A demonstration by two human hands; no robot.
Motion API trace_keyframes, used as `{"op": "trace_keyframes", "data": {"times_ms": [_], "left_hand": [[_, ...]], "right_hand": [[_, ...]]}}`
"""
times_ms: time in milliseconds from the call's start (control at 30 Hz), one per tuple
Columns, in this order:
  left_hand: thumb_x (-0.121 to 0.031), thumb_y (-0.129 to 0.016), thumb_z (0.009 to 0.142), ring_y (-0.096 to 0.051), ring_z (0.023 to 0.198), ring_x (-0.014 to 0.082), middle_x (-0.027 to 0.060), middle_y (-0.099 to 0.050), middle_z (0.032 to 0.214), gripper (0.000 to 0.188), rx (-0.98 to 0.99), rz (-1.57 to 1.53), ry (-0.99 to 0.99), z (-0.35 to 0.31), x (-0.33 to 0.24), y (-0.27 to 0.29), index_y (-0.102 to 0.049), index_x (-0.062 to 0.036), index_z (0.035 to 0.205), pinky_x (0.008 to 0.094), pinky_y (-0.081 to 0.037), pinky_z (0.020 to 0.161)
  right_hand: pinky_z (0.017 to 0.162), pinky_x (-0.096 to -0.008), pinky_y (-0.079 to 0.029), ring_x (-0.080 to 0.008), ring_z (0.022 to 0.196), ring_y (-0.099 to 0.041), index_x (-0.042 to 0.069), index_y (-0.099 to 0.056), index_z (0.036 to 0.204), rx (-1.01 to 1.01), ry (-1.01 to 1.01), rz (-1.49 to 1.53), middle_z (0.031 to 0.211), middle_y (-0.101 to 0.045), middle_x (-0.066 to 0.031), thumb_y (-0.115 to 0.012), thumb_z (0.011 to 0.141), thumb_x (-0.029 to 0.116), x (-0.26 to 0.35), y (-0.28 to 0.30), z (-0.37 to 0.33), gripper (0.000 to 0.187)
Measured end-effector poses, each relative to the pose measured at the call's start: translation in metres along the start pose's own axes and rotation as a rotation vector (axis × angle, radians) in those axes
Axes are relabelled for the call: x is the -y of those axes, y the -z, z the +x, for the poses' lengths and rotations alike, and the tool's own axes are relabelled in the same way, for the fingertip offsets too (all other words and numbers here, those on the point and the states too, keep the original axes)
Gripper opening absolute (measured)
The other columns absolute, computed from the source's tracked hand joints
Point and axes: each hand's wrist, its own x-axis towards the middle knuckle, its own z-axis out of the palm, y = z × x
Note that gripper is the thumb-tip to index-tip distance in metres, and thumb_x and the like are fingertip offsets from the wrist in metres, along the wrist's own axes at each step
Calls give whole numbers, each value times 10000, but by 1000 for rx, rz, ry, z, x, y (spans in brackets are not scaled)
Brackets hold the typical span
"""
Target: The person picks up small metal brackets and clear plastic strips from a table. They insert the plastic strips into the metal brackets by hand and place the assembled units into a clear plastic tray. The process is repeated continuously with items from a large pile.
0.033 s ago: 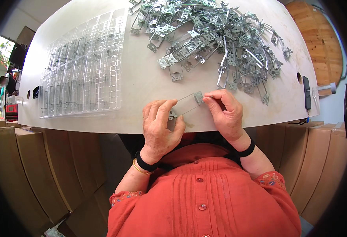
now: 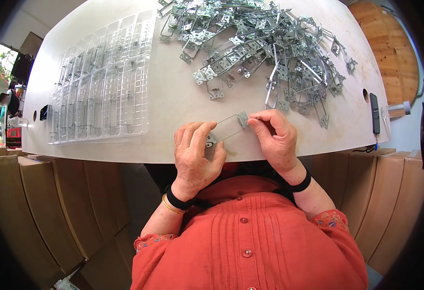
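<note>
A metal bracket (image 2: 241, 120), two thin rods joining small punched plates, lies slanted just above the table's near edge. My left hand (image 2: 195, 154) is closed around its near-left end, where another plate (image 2: 210, 140) shows between thumb and fingers. At the bracket's far end, my right hand (image 2: 275, 140) is closed in a pinch of thumb and forefinger. A small dark bit shows at those fingertips, too small to name. Beyond both hands, a large tangled heap of similar metal brackets (image 2: 265, 53) covers the back of the table.
To the left lies a clear plastic tray (image 2: 147, 96) with long compartments, several holding metal pieces. A black phone-like object (image 2: 375, 113) lies at the right edge, beside a clear tube (image 2: 399, 109). Cardboard boxes (image 2: 38, 203) stand below the table on both sides.
</note>
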Motion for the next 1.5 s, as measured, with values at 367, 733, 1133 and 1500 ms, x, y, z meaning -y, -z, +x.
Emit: {"op": "trace_keyframes", "data": {"times_ms": [367, 733, 1133, 1500], "left_hand": [[8, -779, 759, -626, 1025, 345, 155, -691, 1117, 464, 8, -2, 4, 0, 0, 1, -695, 1, 1215, 439, -516, 904], [10, -774, 759, -627, 1028, 348, 157, -691, 1118, 461, 1, -6, 1, 0, -1, 1, -695, 3, 1213, 443, -518, 913], [12, -757, 791, -634, 1144, 366, 156, -704, 1204, 476, 72, -6, 13, 4, -3, 6, -695, -22, 1262, 455, -498, 1010], [22, -753, 822, -614, 1293, 389, 181, -700, 1325, 502, 143, 3, 18, 16, -2, 12, -669, -10, 1316, 476, -465, 1126]], "right_hand": [[699, -288, -532, -141, 767, -661, 41, -736, 1066, 6, 0, -6, 930, -729, -64, -801, 980, 34, 0, 0, 1, 108], [689, -283, -527, -129, 752, -647, 43, -735, 1057, 9, 33, -23, 909, -718, -56, -798, 984, 34, 0, 0, 2, 97], [711, -238, -520, -73, 782, -627, 26, -699, 1117, 35, -91, 226, 1064, -763, -53, -726, 1060, 68, -4, -1, -1, 75], [638, -261, -494, -88, 700, -609, 41, -704, 1095, 71, -41, 132, 849, -708, -33, -734, 1051, 80, -8, -1, -2, 66]]}}
